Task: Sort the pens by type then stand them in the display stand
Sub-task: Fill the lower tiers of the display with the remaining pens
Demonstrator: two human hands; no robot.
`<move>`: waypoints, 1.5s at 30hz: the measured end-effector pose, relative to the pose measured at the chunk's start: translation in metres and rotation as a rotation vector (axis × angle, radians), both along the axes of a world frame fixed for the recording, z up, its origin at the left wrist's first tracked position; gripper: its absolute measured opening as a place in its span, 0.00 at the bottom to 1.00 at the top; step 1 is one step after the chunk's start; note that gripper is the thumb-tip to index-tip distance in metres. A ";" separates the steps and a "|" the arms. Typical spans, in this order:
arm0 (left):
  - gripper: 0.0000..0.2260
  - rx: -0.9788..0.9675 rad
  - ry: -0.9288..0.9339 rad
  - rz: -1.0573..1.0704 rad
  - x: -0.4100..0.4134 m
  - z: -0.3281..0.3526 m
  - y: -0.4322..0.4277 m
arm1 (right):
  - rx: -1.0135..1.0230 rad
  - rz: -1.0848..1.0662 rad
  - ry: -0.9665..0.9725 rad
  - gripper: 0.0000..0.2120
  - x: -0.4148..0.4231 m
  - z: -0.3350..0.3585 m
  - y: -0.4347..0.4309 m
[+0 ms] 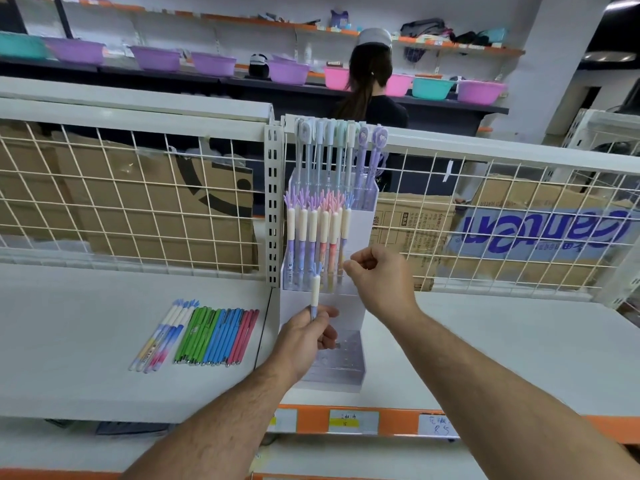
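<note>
- A white wire grid backs the shelf to the left of the display stand, with brown cardboard boxes behind it.
- Well left of the stand, a few loose coral-topped pens lie flat on the white shelf, tops pointing away from the camera.
- Just beside them, nearer the stand, a row of slim pens lies side by side: green, then blue, then pink.
- The left hand is in front of the stand's lower tiers, fingers curled round the lower barrel of one coral-topped pen, which it holds upright with the blue top uppermost.
- The stand is clear and stepped, and sits at the join of two shelf boards.
- Its middle tier holds a row of upright coral-topped pens; its back tier holds taller pens with round toppers.
- The right hand is at the right end of the middle row, fingers curled, thumb and forefinger tips against the rightmost pen; whether they actually grip it I cannot tell.
- Behind the stand, a person stands with their back turned.
- Right of the stand, a box with blue lettering shows through the grid.
</note>
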State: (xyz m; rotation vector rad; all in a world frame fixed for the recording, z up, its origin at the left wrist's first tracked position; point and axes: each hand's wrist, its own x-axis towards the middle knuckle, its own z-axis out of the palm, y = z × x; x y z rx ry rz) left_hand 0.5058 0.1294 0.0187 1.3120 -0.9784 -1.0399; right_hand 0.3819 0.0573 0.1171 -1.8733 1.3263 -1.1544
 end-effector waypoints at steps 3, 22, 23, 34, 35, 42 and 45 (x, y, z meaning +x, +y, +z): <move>0.11 -0.008 0.052 -0.010 0.000 0.000 0.000 | 0.059 0.112 0.013 0.06 0.000 -0.012 0.014; 0.15 0.026 -0.591 -0.137 0.013 0.010 -0.003 | -0.004 0.125 0.038 0.07 -0.003 0.040 0.015; 0.16 0.029 -0.642 -0.147 0.017 0.009 -0.003 | -0.010 0.104 0.018 0.07 -0.005 0.047 0.011; 0.11 0.007 -0.862 -0.168 0.025 -0.002 0.003 | -0.063 0.000 0.033 0.06 0.004 0.054 -0.011; 0.11 0.003 -0.864 -0.166 0.025 -0.003 0.003 | -0.061 -0.001 0.048 0.07 0.005 0.052 -0.011; 0.10 0.001 -0.875 -0.164 0.025 -0.005 0.001 | -0.055 -0.011 0.182 0.06 0.013 0.036 -0.012; 0.10 0.006 -0.876 -0.168 0.025 -0.006 0.001 | -0.065 -0.024 0.195 0.06 0.013 0.031 -0.013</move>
